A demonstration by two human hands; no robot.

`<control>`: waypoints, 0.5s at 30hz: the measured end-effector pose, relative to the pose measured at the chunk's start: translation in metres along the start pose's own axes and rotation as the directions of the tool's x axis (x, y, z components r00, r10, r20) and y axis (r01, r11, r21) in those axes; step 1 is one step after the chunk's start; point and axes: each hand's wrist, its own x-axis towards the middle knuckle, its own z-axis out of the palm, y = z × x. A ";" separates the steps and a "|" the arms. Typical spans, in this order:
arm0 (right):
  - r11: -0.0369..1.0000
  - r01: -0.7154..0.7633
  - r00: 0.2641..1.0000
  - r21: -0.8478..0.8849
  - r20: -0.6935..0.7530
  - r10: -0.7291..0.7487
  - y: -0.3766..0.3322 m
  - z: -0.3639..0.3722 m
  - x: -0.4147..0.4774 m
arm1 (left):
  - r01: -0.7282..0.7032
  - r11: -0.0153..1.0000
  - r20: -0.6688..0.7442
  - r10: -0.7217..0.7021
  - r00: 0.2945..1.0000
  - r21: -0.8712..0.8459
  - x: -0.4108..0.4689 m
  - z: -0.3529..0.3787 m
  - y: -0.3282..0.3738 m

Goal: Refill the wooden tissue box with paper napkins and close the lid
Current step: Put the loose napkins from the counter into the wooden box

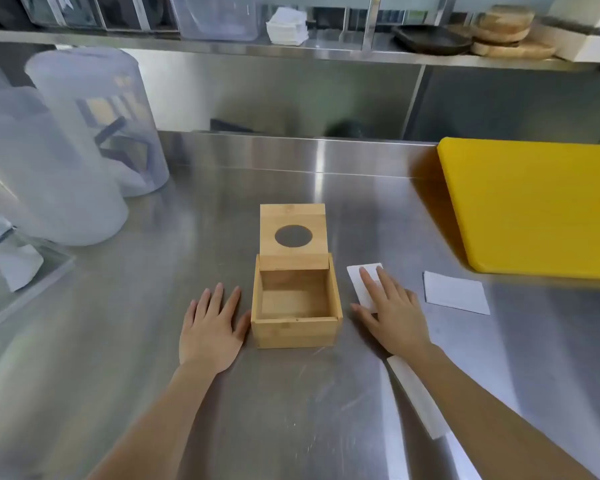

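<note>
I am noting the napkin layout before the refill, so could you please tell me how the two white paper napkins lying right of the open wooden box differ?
The white napkin nearer the wooden box lies partly under the right hand; the white napkin farther right lies uncovered, untouched. The nearer one sits close beside the open bamboo-coloured box; the farther one lies near the yellow cutting board. Both rest flat on the steel counter, outside the box.

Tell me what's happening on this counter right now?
A person is refilling a wooden tissue box on a steel counter. The box is empty, its lid standing open. The left hand lies flat on the counter beside the box. The right hand rests flat on a white napkin just right of the box. A second napkin lies further right, near a yellow cutting board. Nothing is in the box yet.
</note>
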 end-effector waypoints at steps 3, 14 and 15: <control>0.998 0.047 0.997 -0.042 0.067 -0.044 0.005 0.005 -0.003 | -0.004 1.000 -0.040 0.004 0.999 0.006 0.001 0.000 -0.002; 0.924 -0.183 0.981 0.335 -0.001 0.195 0.015 -0.006 0.024 | -0.006 1.000 -0.068 0.004 0.998 -0.030 0.001 0.000 -0.001; 0.905 -0.261 0.959 0.336 -0.014 0.282 0.016 -0.004 0.027 | -0.006 1.000 -0.071 0.004 0.997 -0.030 0.001 0.000 -0.001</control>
